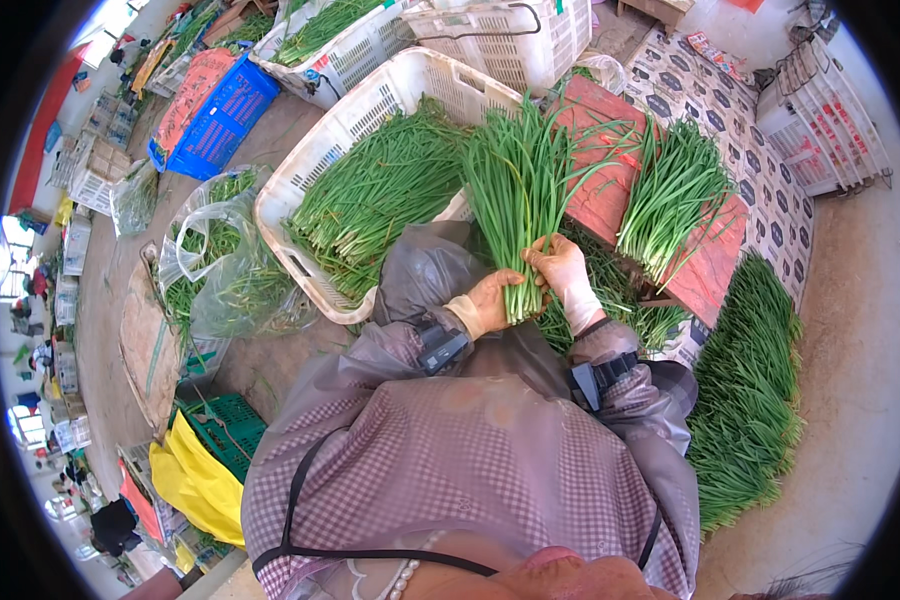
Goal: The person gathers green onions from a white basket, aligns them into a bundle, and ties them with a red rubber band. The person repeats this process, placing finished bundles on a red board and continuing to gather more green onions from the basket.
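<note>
A bunch of green garlic chives (521, 187) stands upright over my lap, its pale cut ends down. My left hand (487, 301), in a light glove, is closed around the left side of the stem ends. My right hand (561, 271), gloved too, grips the stems from the right with thumb and fingers. To the right, a smaller pile of chives (671, 199) lies on a red board (720, 259). A white plastic crate (274, 206) at the left holds many chives lying in a heap. Loose chives lie below the board, partly hidden by my right arm.
A long heap of chives (754, 397) lies on the floor at the right. Clear plastic bags with greens (232, 277) stand left of the crate. A blue crate (229, 120) and more white crates (502, 45) are farther off. A green crate (229, 431) and yellow cloth (195, 476) are at lower left.
</note>
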A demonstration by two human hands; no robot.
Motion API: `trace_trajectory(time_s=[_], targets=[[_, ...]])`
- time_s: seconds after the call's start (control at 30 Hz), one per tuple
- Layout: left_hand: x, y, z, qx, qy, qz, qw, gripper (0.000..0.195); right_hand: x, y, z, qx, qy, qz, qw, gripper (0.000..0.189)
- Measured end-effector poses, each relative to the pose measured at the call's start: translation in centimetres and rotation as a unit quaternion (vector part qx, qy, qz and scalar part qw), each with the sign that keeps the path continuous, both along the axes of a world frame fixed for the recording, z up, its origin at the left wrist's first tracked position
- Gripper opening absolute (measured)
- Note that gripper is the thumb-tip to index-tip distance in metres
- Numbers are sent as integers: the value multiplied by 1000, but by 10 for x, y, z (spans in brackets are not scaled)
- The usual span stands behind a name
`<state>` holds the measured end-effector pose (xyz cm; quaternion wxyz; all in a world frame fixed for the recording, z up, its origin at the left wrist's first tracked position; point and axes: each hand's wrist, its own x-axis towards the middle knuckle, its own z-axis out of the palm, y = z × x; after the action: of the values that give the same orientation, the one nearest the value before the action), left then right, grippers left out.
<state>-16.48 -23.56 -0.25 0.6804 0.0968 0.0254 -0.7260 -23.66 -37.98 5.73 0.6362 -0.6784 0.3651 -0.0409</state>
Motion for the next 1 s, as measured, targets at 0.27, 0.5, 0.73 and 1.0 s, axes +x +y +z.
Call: trace_trajectory(time_s=[0.27,0.5,0.73,1.0], targets=[[1,4,5,32,-28,34,999,45,-14,-9,-3,249,-139,-56,957,3],[2,3,-3,55,8,30,998,48,-31,2,-2,337,-271,-105,896,7],[5,7,-17,125,11,28,992,44,-30,2,-10,392,-329,-162,843,7],[-1,2,-6,91,-35,22,995,27,-13,16,-19,156,-214,-112,958,7]])
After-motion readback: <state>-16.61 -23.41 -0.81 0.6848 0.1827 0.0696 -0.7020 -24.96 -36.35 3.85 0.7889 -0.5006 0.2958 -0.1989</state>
